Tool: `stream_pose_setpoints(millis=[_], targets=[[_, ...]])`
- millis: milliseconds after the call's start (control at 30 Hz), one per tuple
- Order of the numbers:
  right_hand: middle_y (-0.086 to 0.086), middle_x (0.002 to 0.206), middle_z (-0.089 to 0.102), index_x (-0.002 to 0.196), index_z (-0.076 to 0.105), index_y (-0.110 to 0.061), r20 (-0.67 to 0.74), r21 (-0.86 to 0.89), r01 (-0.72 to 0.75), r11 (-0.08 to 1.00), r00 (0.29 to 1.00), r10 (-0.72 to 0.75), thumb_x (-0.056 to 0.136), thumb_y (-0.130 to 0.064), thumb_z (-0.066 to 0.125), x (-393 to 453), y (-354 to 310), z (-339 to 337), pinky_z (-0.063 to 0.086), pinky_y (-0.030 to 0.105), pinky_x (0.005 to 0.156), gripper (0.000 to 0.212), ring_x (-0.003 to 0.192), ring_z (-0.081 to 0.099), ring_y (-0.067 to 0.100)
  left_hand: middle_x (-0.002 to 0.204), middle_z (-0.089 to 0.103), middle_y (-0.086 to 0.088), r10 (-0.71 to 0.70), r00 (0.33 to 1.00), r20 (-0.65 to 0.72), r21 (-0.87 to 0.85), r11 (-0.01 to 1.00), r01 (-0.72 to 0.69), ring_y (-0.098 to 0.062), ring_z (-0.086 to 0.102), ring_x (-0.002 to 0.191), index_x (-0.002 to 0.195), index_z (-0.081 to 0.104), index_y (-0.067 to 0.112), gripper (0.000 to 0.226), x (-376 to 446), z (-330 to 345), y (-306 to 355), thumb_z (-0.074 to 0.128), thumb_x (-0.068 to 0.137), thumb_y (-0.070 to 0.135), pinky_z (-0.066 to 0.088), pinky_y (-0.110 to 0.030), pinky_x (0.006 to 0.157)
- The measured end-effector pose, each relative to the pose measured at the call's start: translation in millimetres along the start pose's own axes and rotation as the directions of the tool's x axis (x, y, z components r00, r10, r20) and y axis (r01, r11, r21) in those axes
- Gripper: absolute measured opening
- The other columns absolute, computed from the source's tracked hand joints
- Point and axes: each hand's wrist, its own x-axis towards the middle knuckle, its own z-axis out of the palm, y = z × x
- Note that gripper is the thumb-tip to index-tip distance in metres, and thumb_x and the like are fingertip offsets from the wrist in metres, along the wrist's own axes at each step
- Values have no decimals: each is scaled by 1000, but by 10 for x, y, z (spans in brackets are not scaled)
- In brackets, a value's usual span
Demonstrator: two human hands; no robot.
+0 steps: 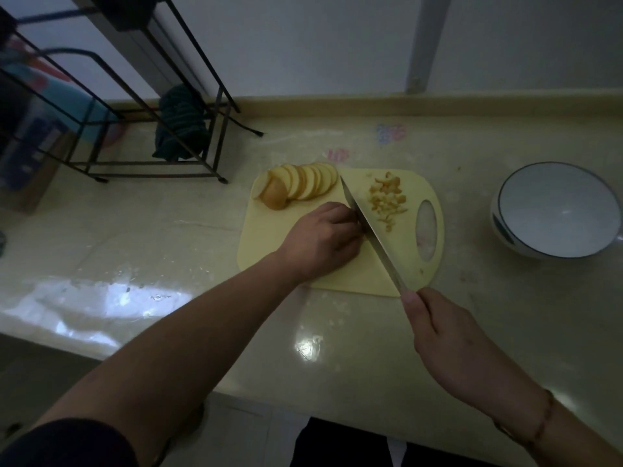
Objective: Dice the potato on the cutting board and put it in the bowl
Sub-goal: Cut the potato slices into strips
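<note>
Two hands are working: the right hand (448, 335) is gripping the knife (371, 230), while the left hand (323, 241) is curling over whatever it's pinning, hidden beneath. Fingertips are sitting right against the blade, so one slip could be nicking them; the slices (303, 183) are waiting at eleven o'clock.

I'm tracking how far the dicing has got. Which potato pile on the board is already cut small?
The diced pile right of the knife, near the board's handle hole: small irregular bits. The group at the far left corner is round slices, fanned and overlapping.

A black wire rack (141, 106) stands at the counter's (168, 230) far left, a dark green striped cloth (180, 123) hanging from it. Faint coloured marks (389, 133) show near the back edge.
</note>
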Motion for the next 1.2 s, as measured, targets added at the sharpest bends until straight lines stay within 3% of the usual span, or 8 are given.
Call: stream_pose_setpoints(millis=[300,600,833,1200], targets=[[2,68,58,79,50,-14,37,-13,-26,1000,999,26,99,-49,28,199,-38,7,40,32,59,46,63,55,14,96,70,-13,42,999,-27,-23,999,-43,-31,65,88,96,77,4,13,7,9,-11,72,89,14,52,-35,80],[0,62,47,84,54,-9,50,120,-79,990,996,73,86,-61,24,236,49,-136,26,22,50,61,46,36,2,99,69,-14,43,998,-40,1,999,-43,-32,65,92,94,77,4,12,-19,5,-8,74,89,15,53,-37,83],[-1,60,51,80,54,-10,33,98,-36,994,999,33,89,-61,27,186,6,-85,31,24,51,58,43,42,3,98,67,-16,38,999,-19,-16,999,-38,-33,65,92,96,76,1,15,-30,-19,17,70,91,15,54,-38,79],[2,60,56,70,48,-15,14,33,-12,999,1000,11,95,-52,34,52,-35,-45,41,27,57,47,55,52,8,93,69,-15,25,1000,-18,-34,999,-26,-35,64,86,92,76,2,15,-34,-3,7,68,91,14,53,-40,73]])
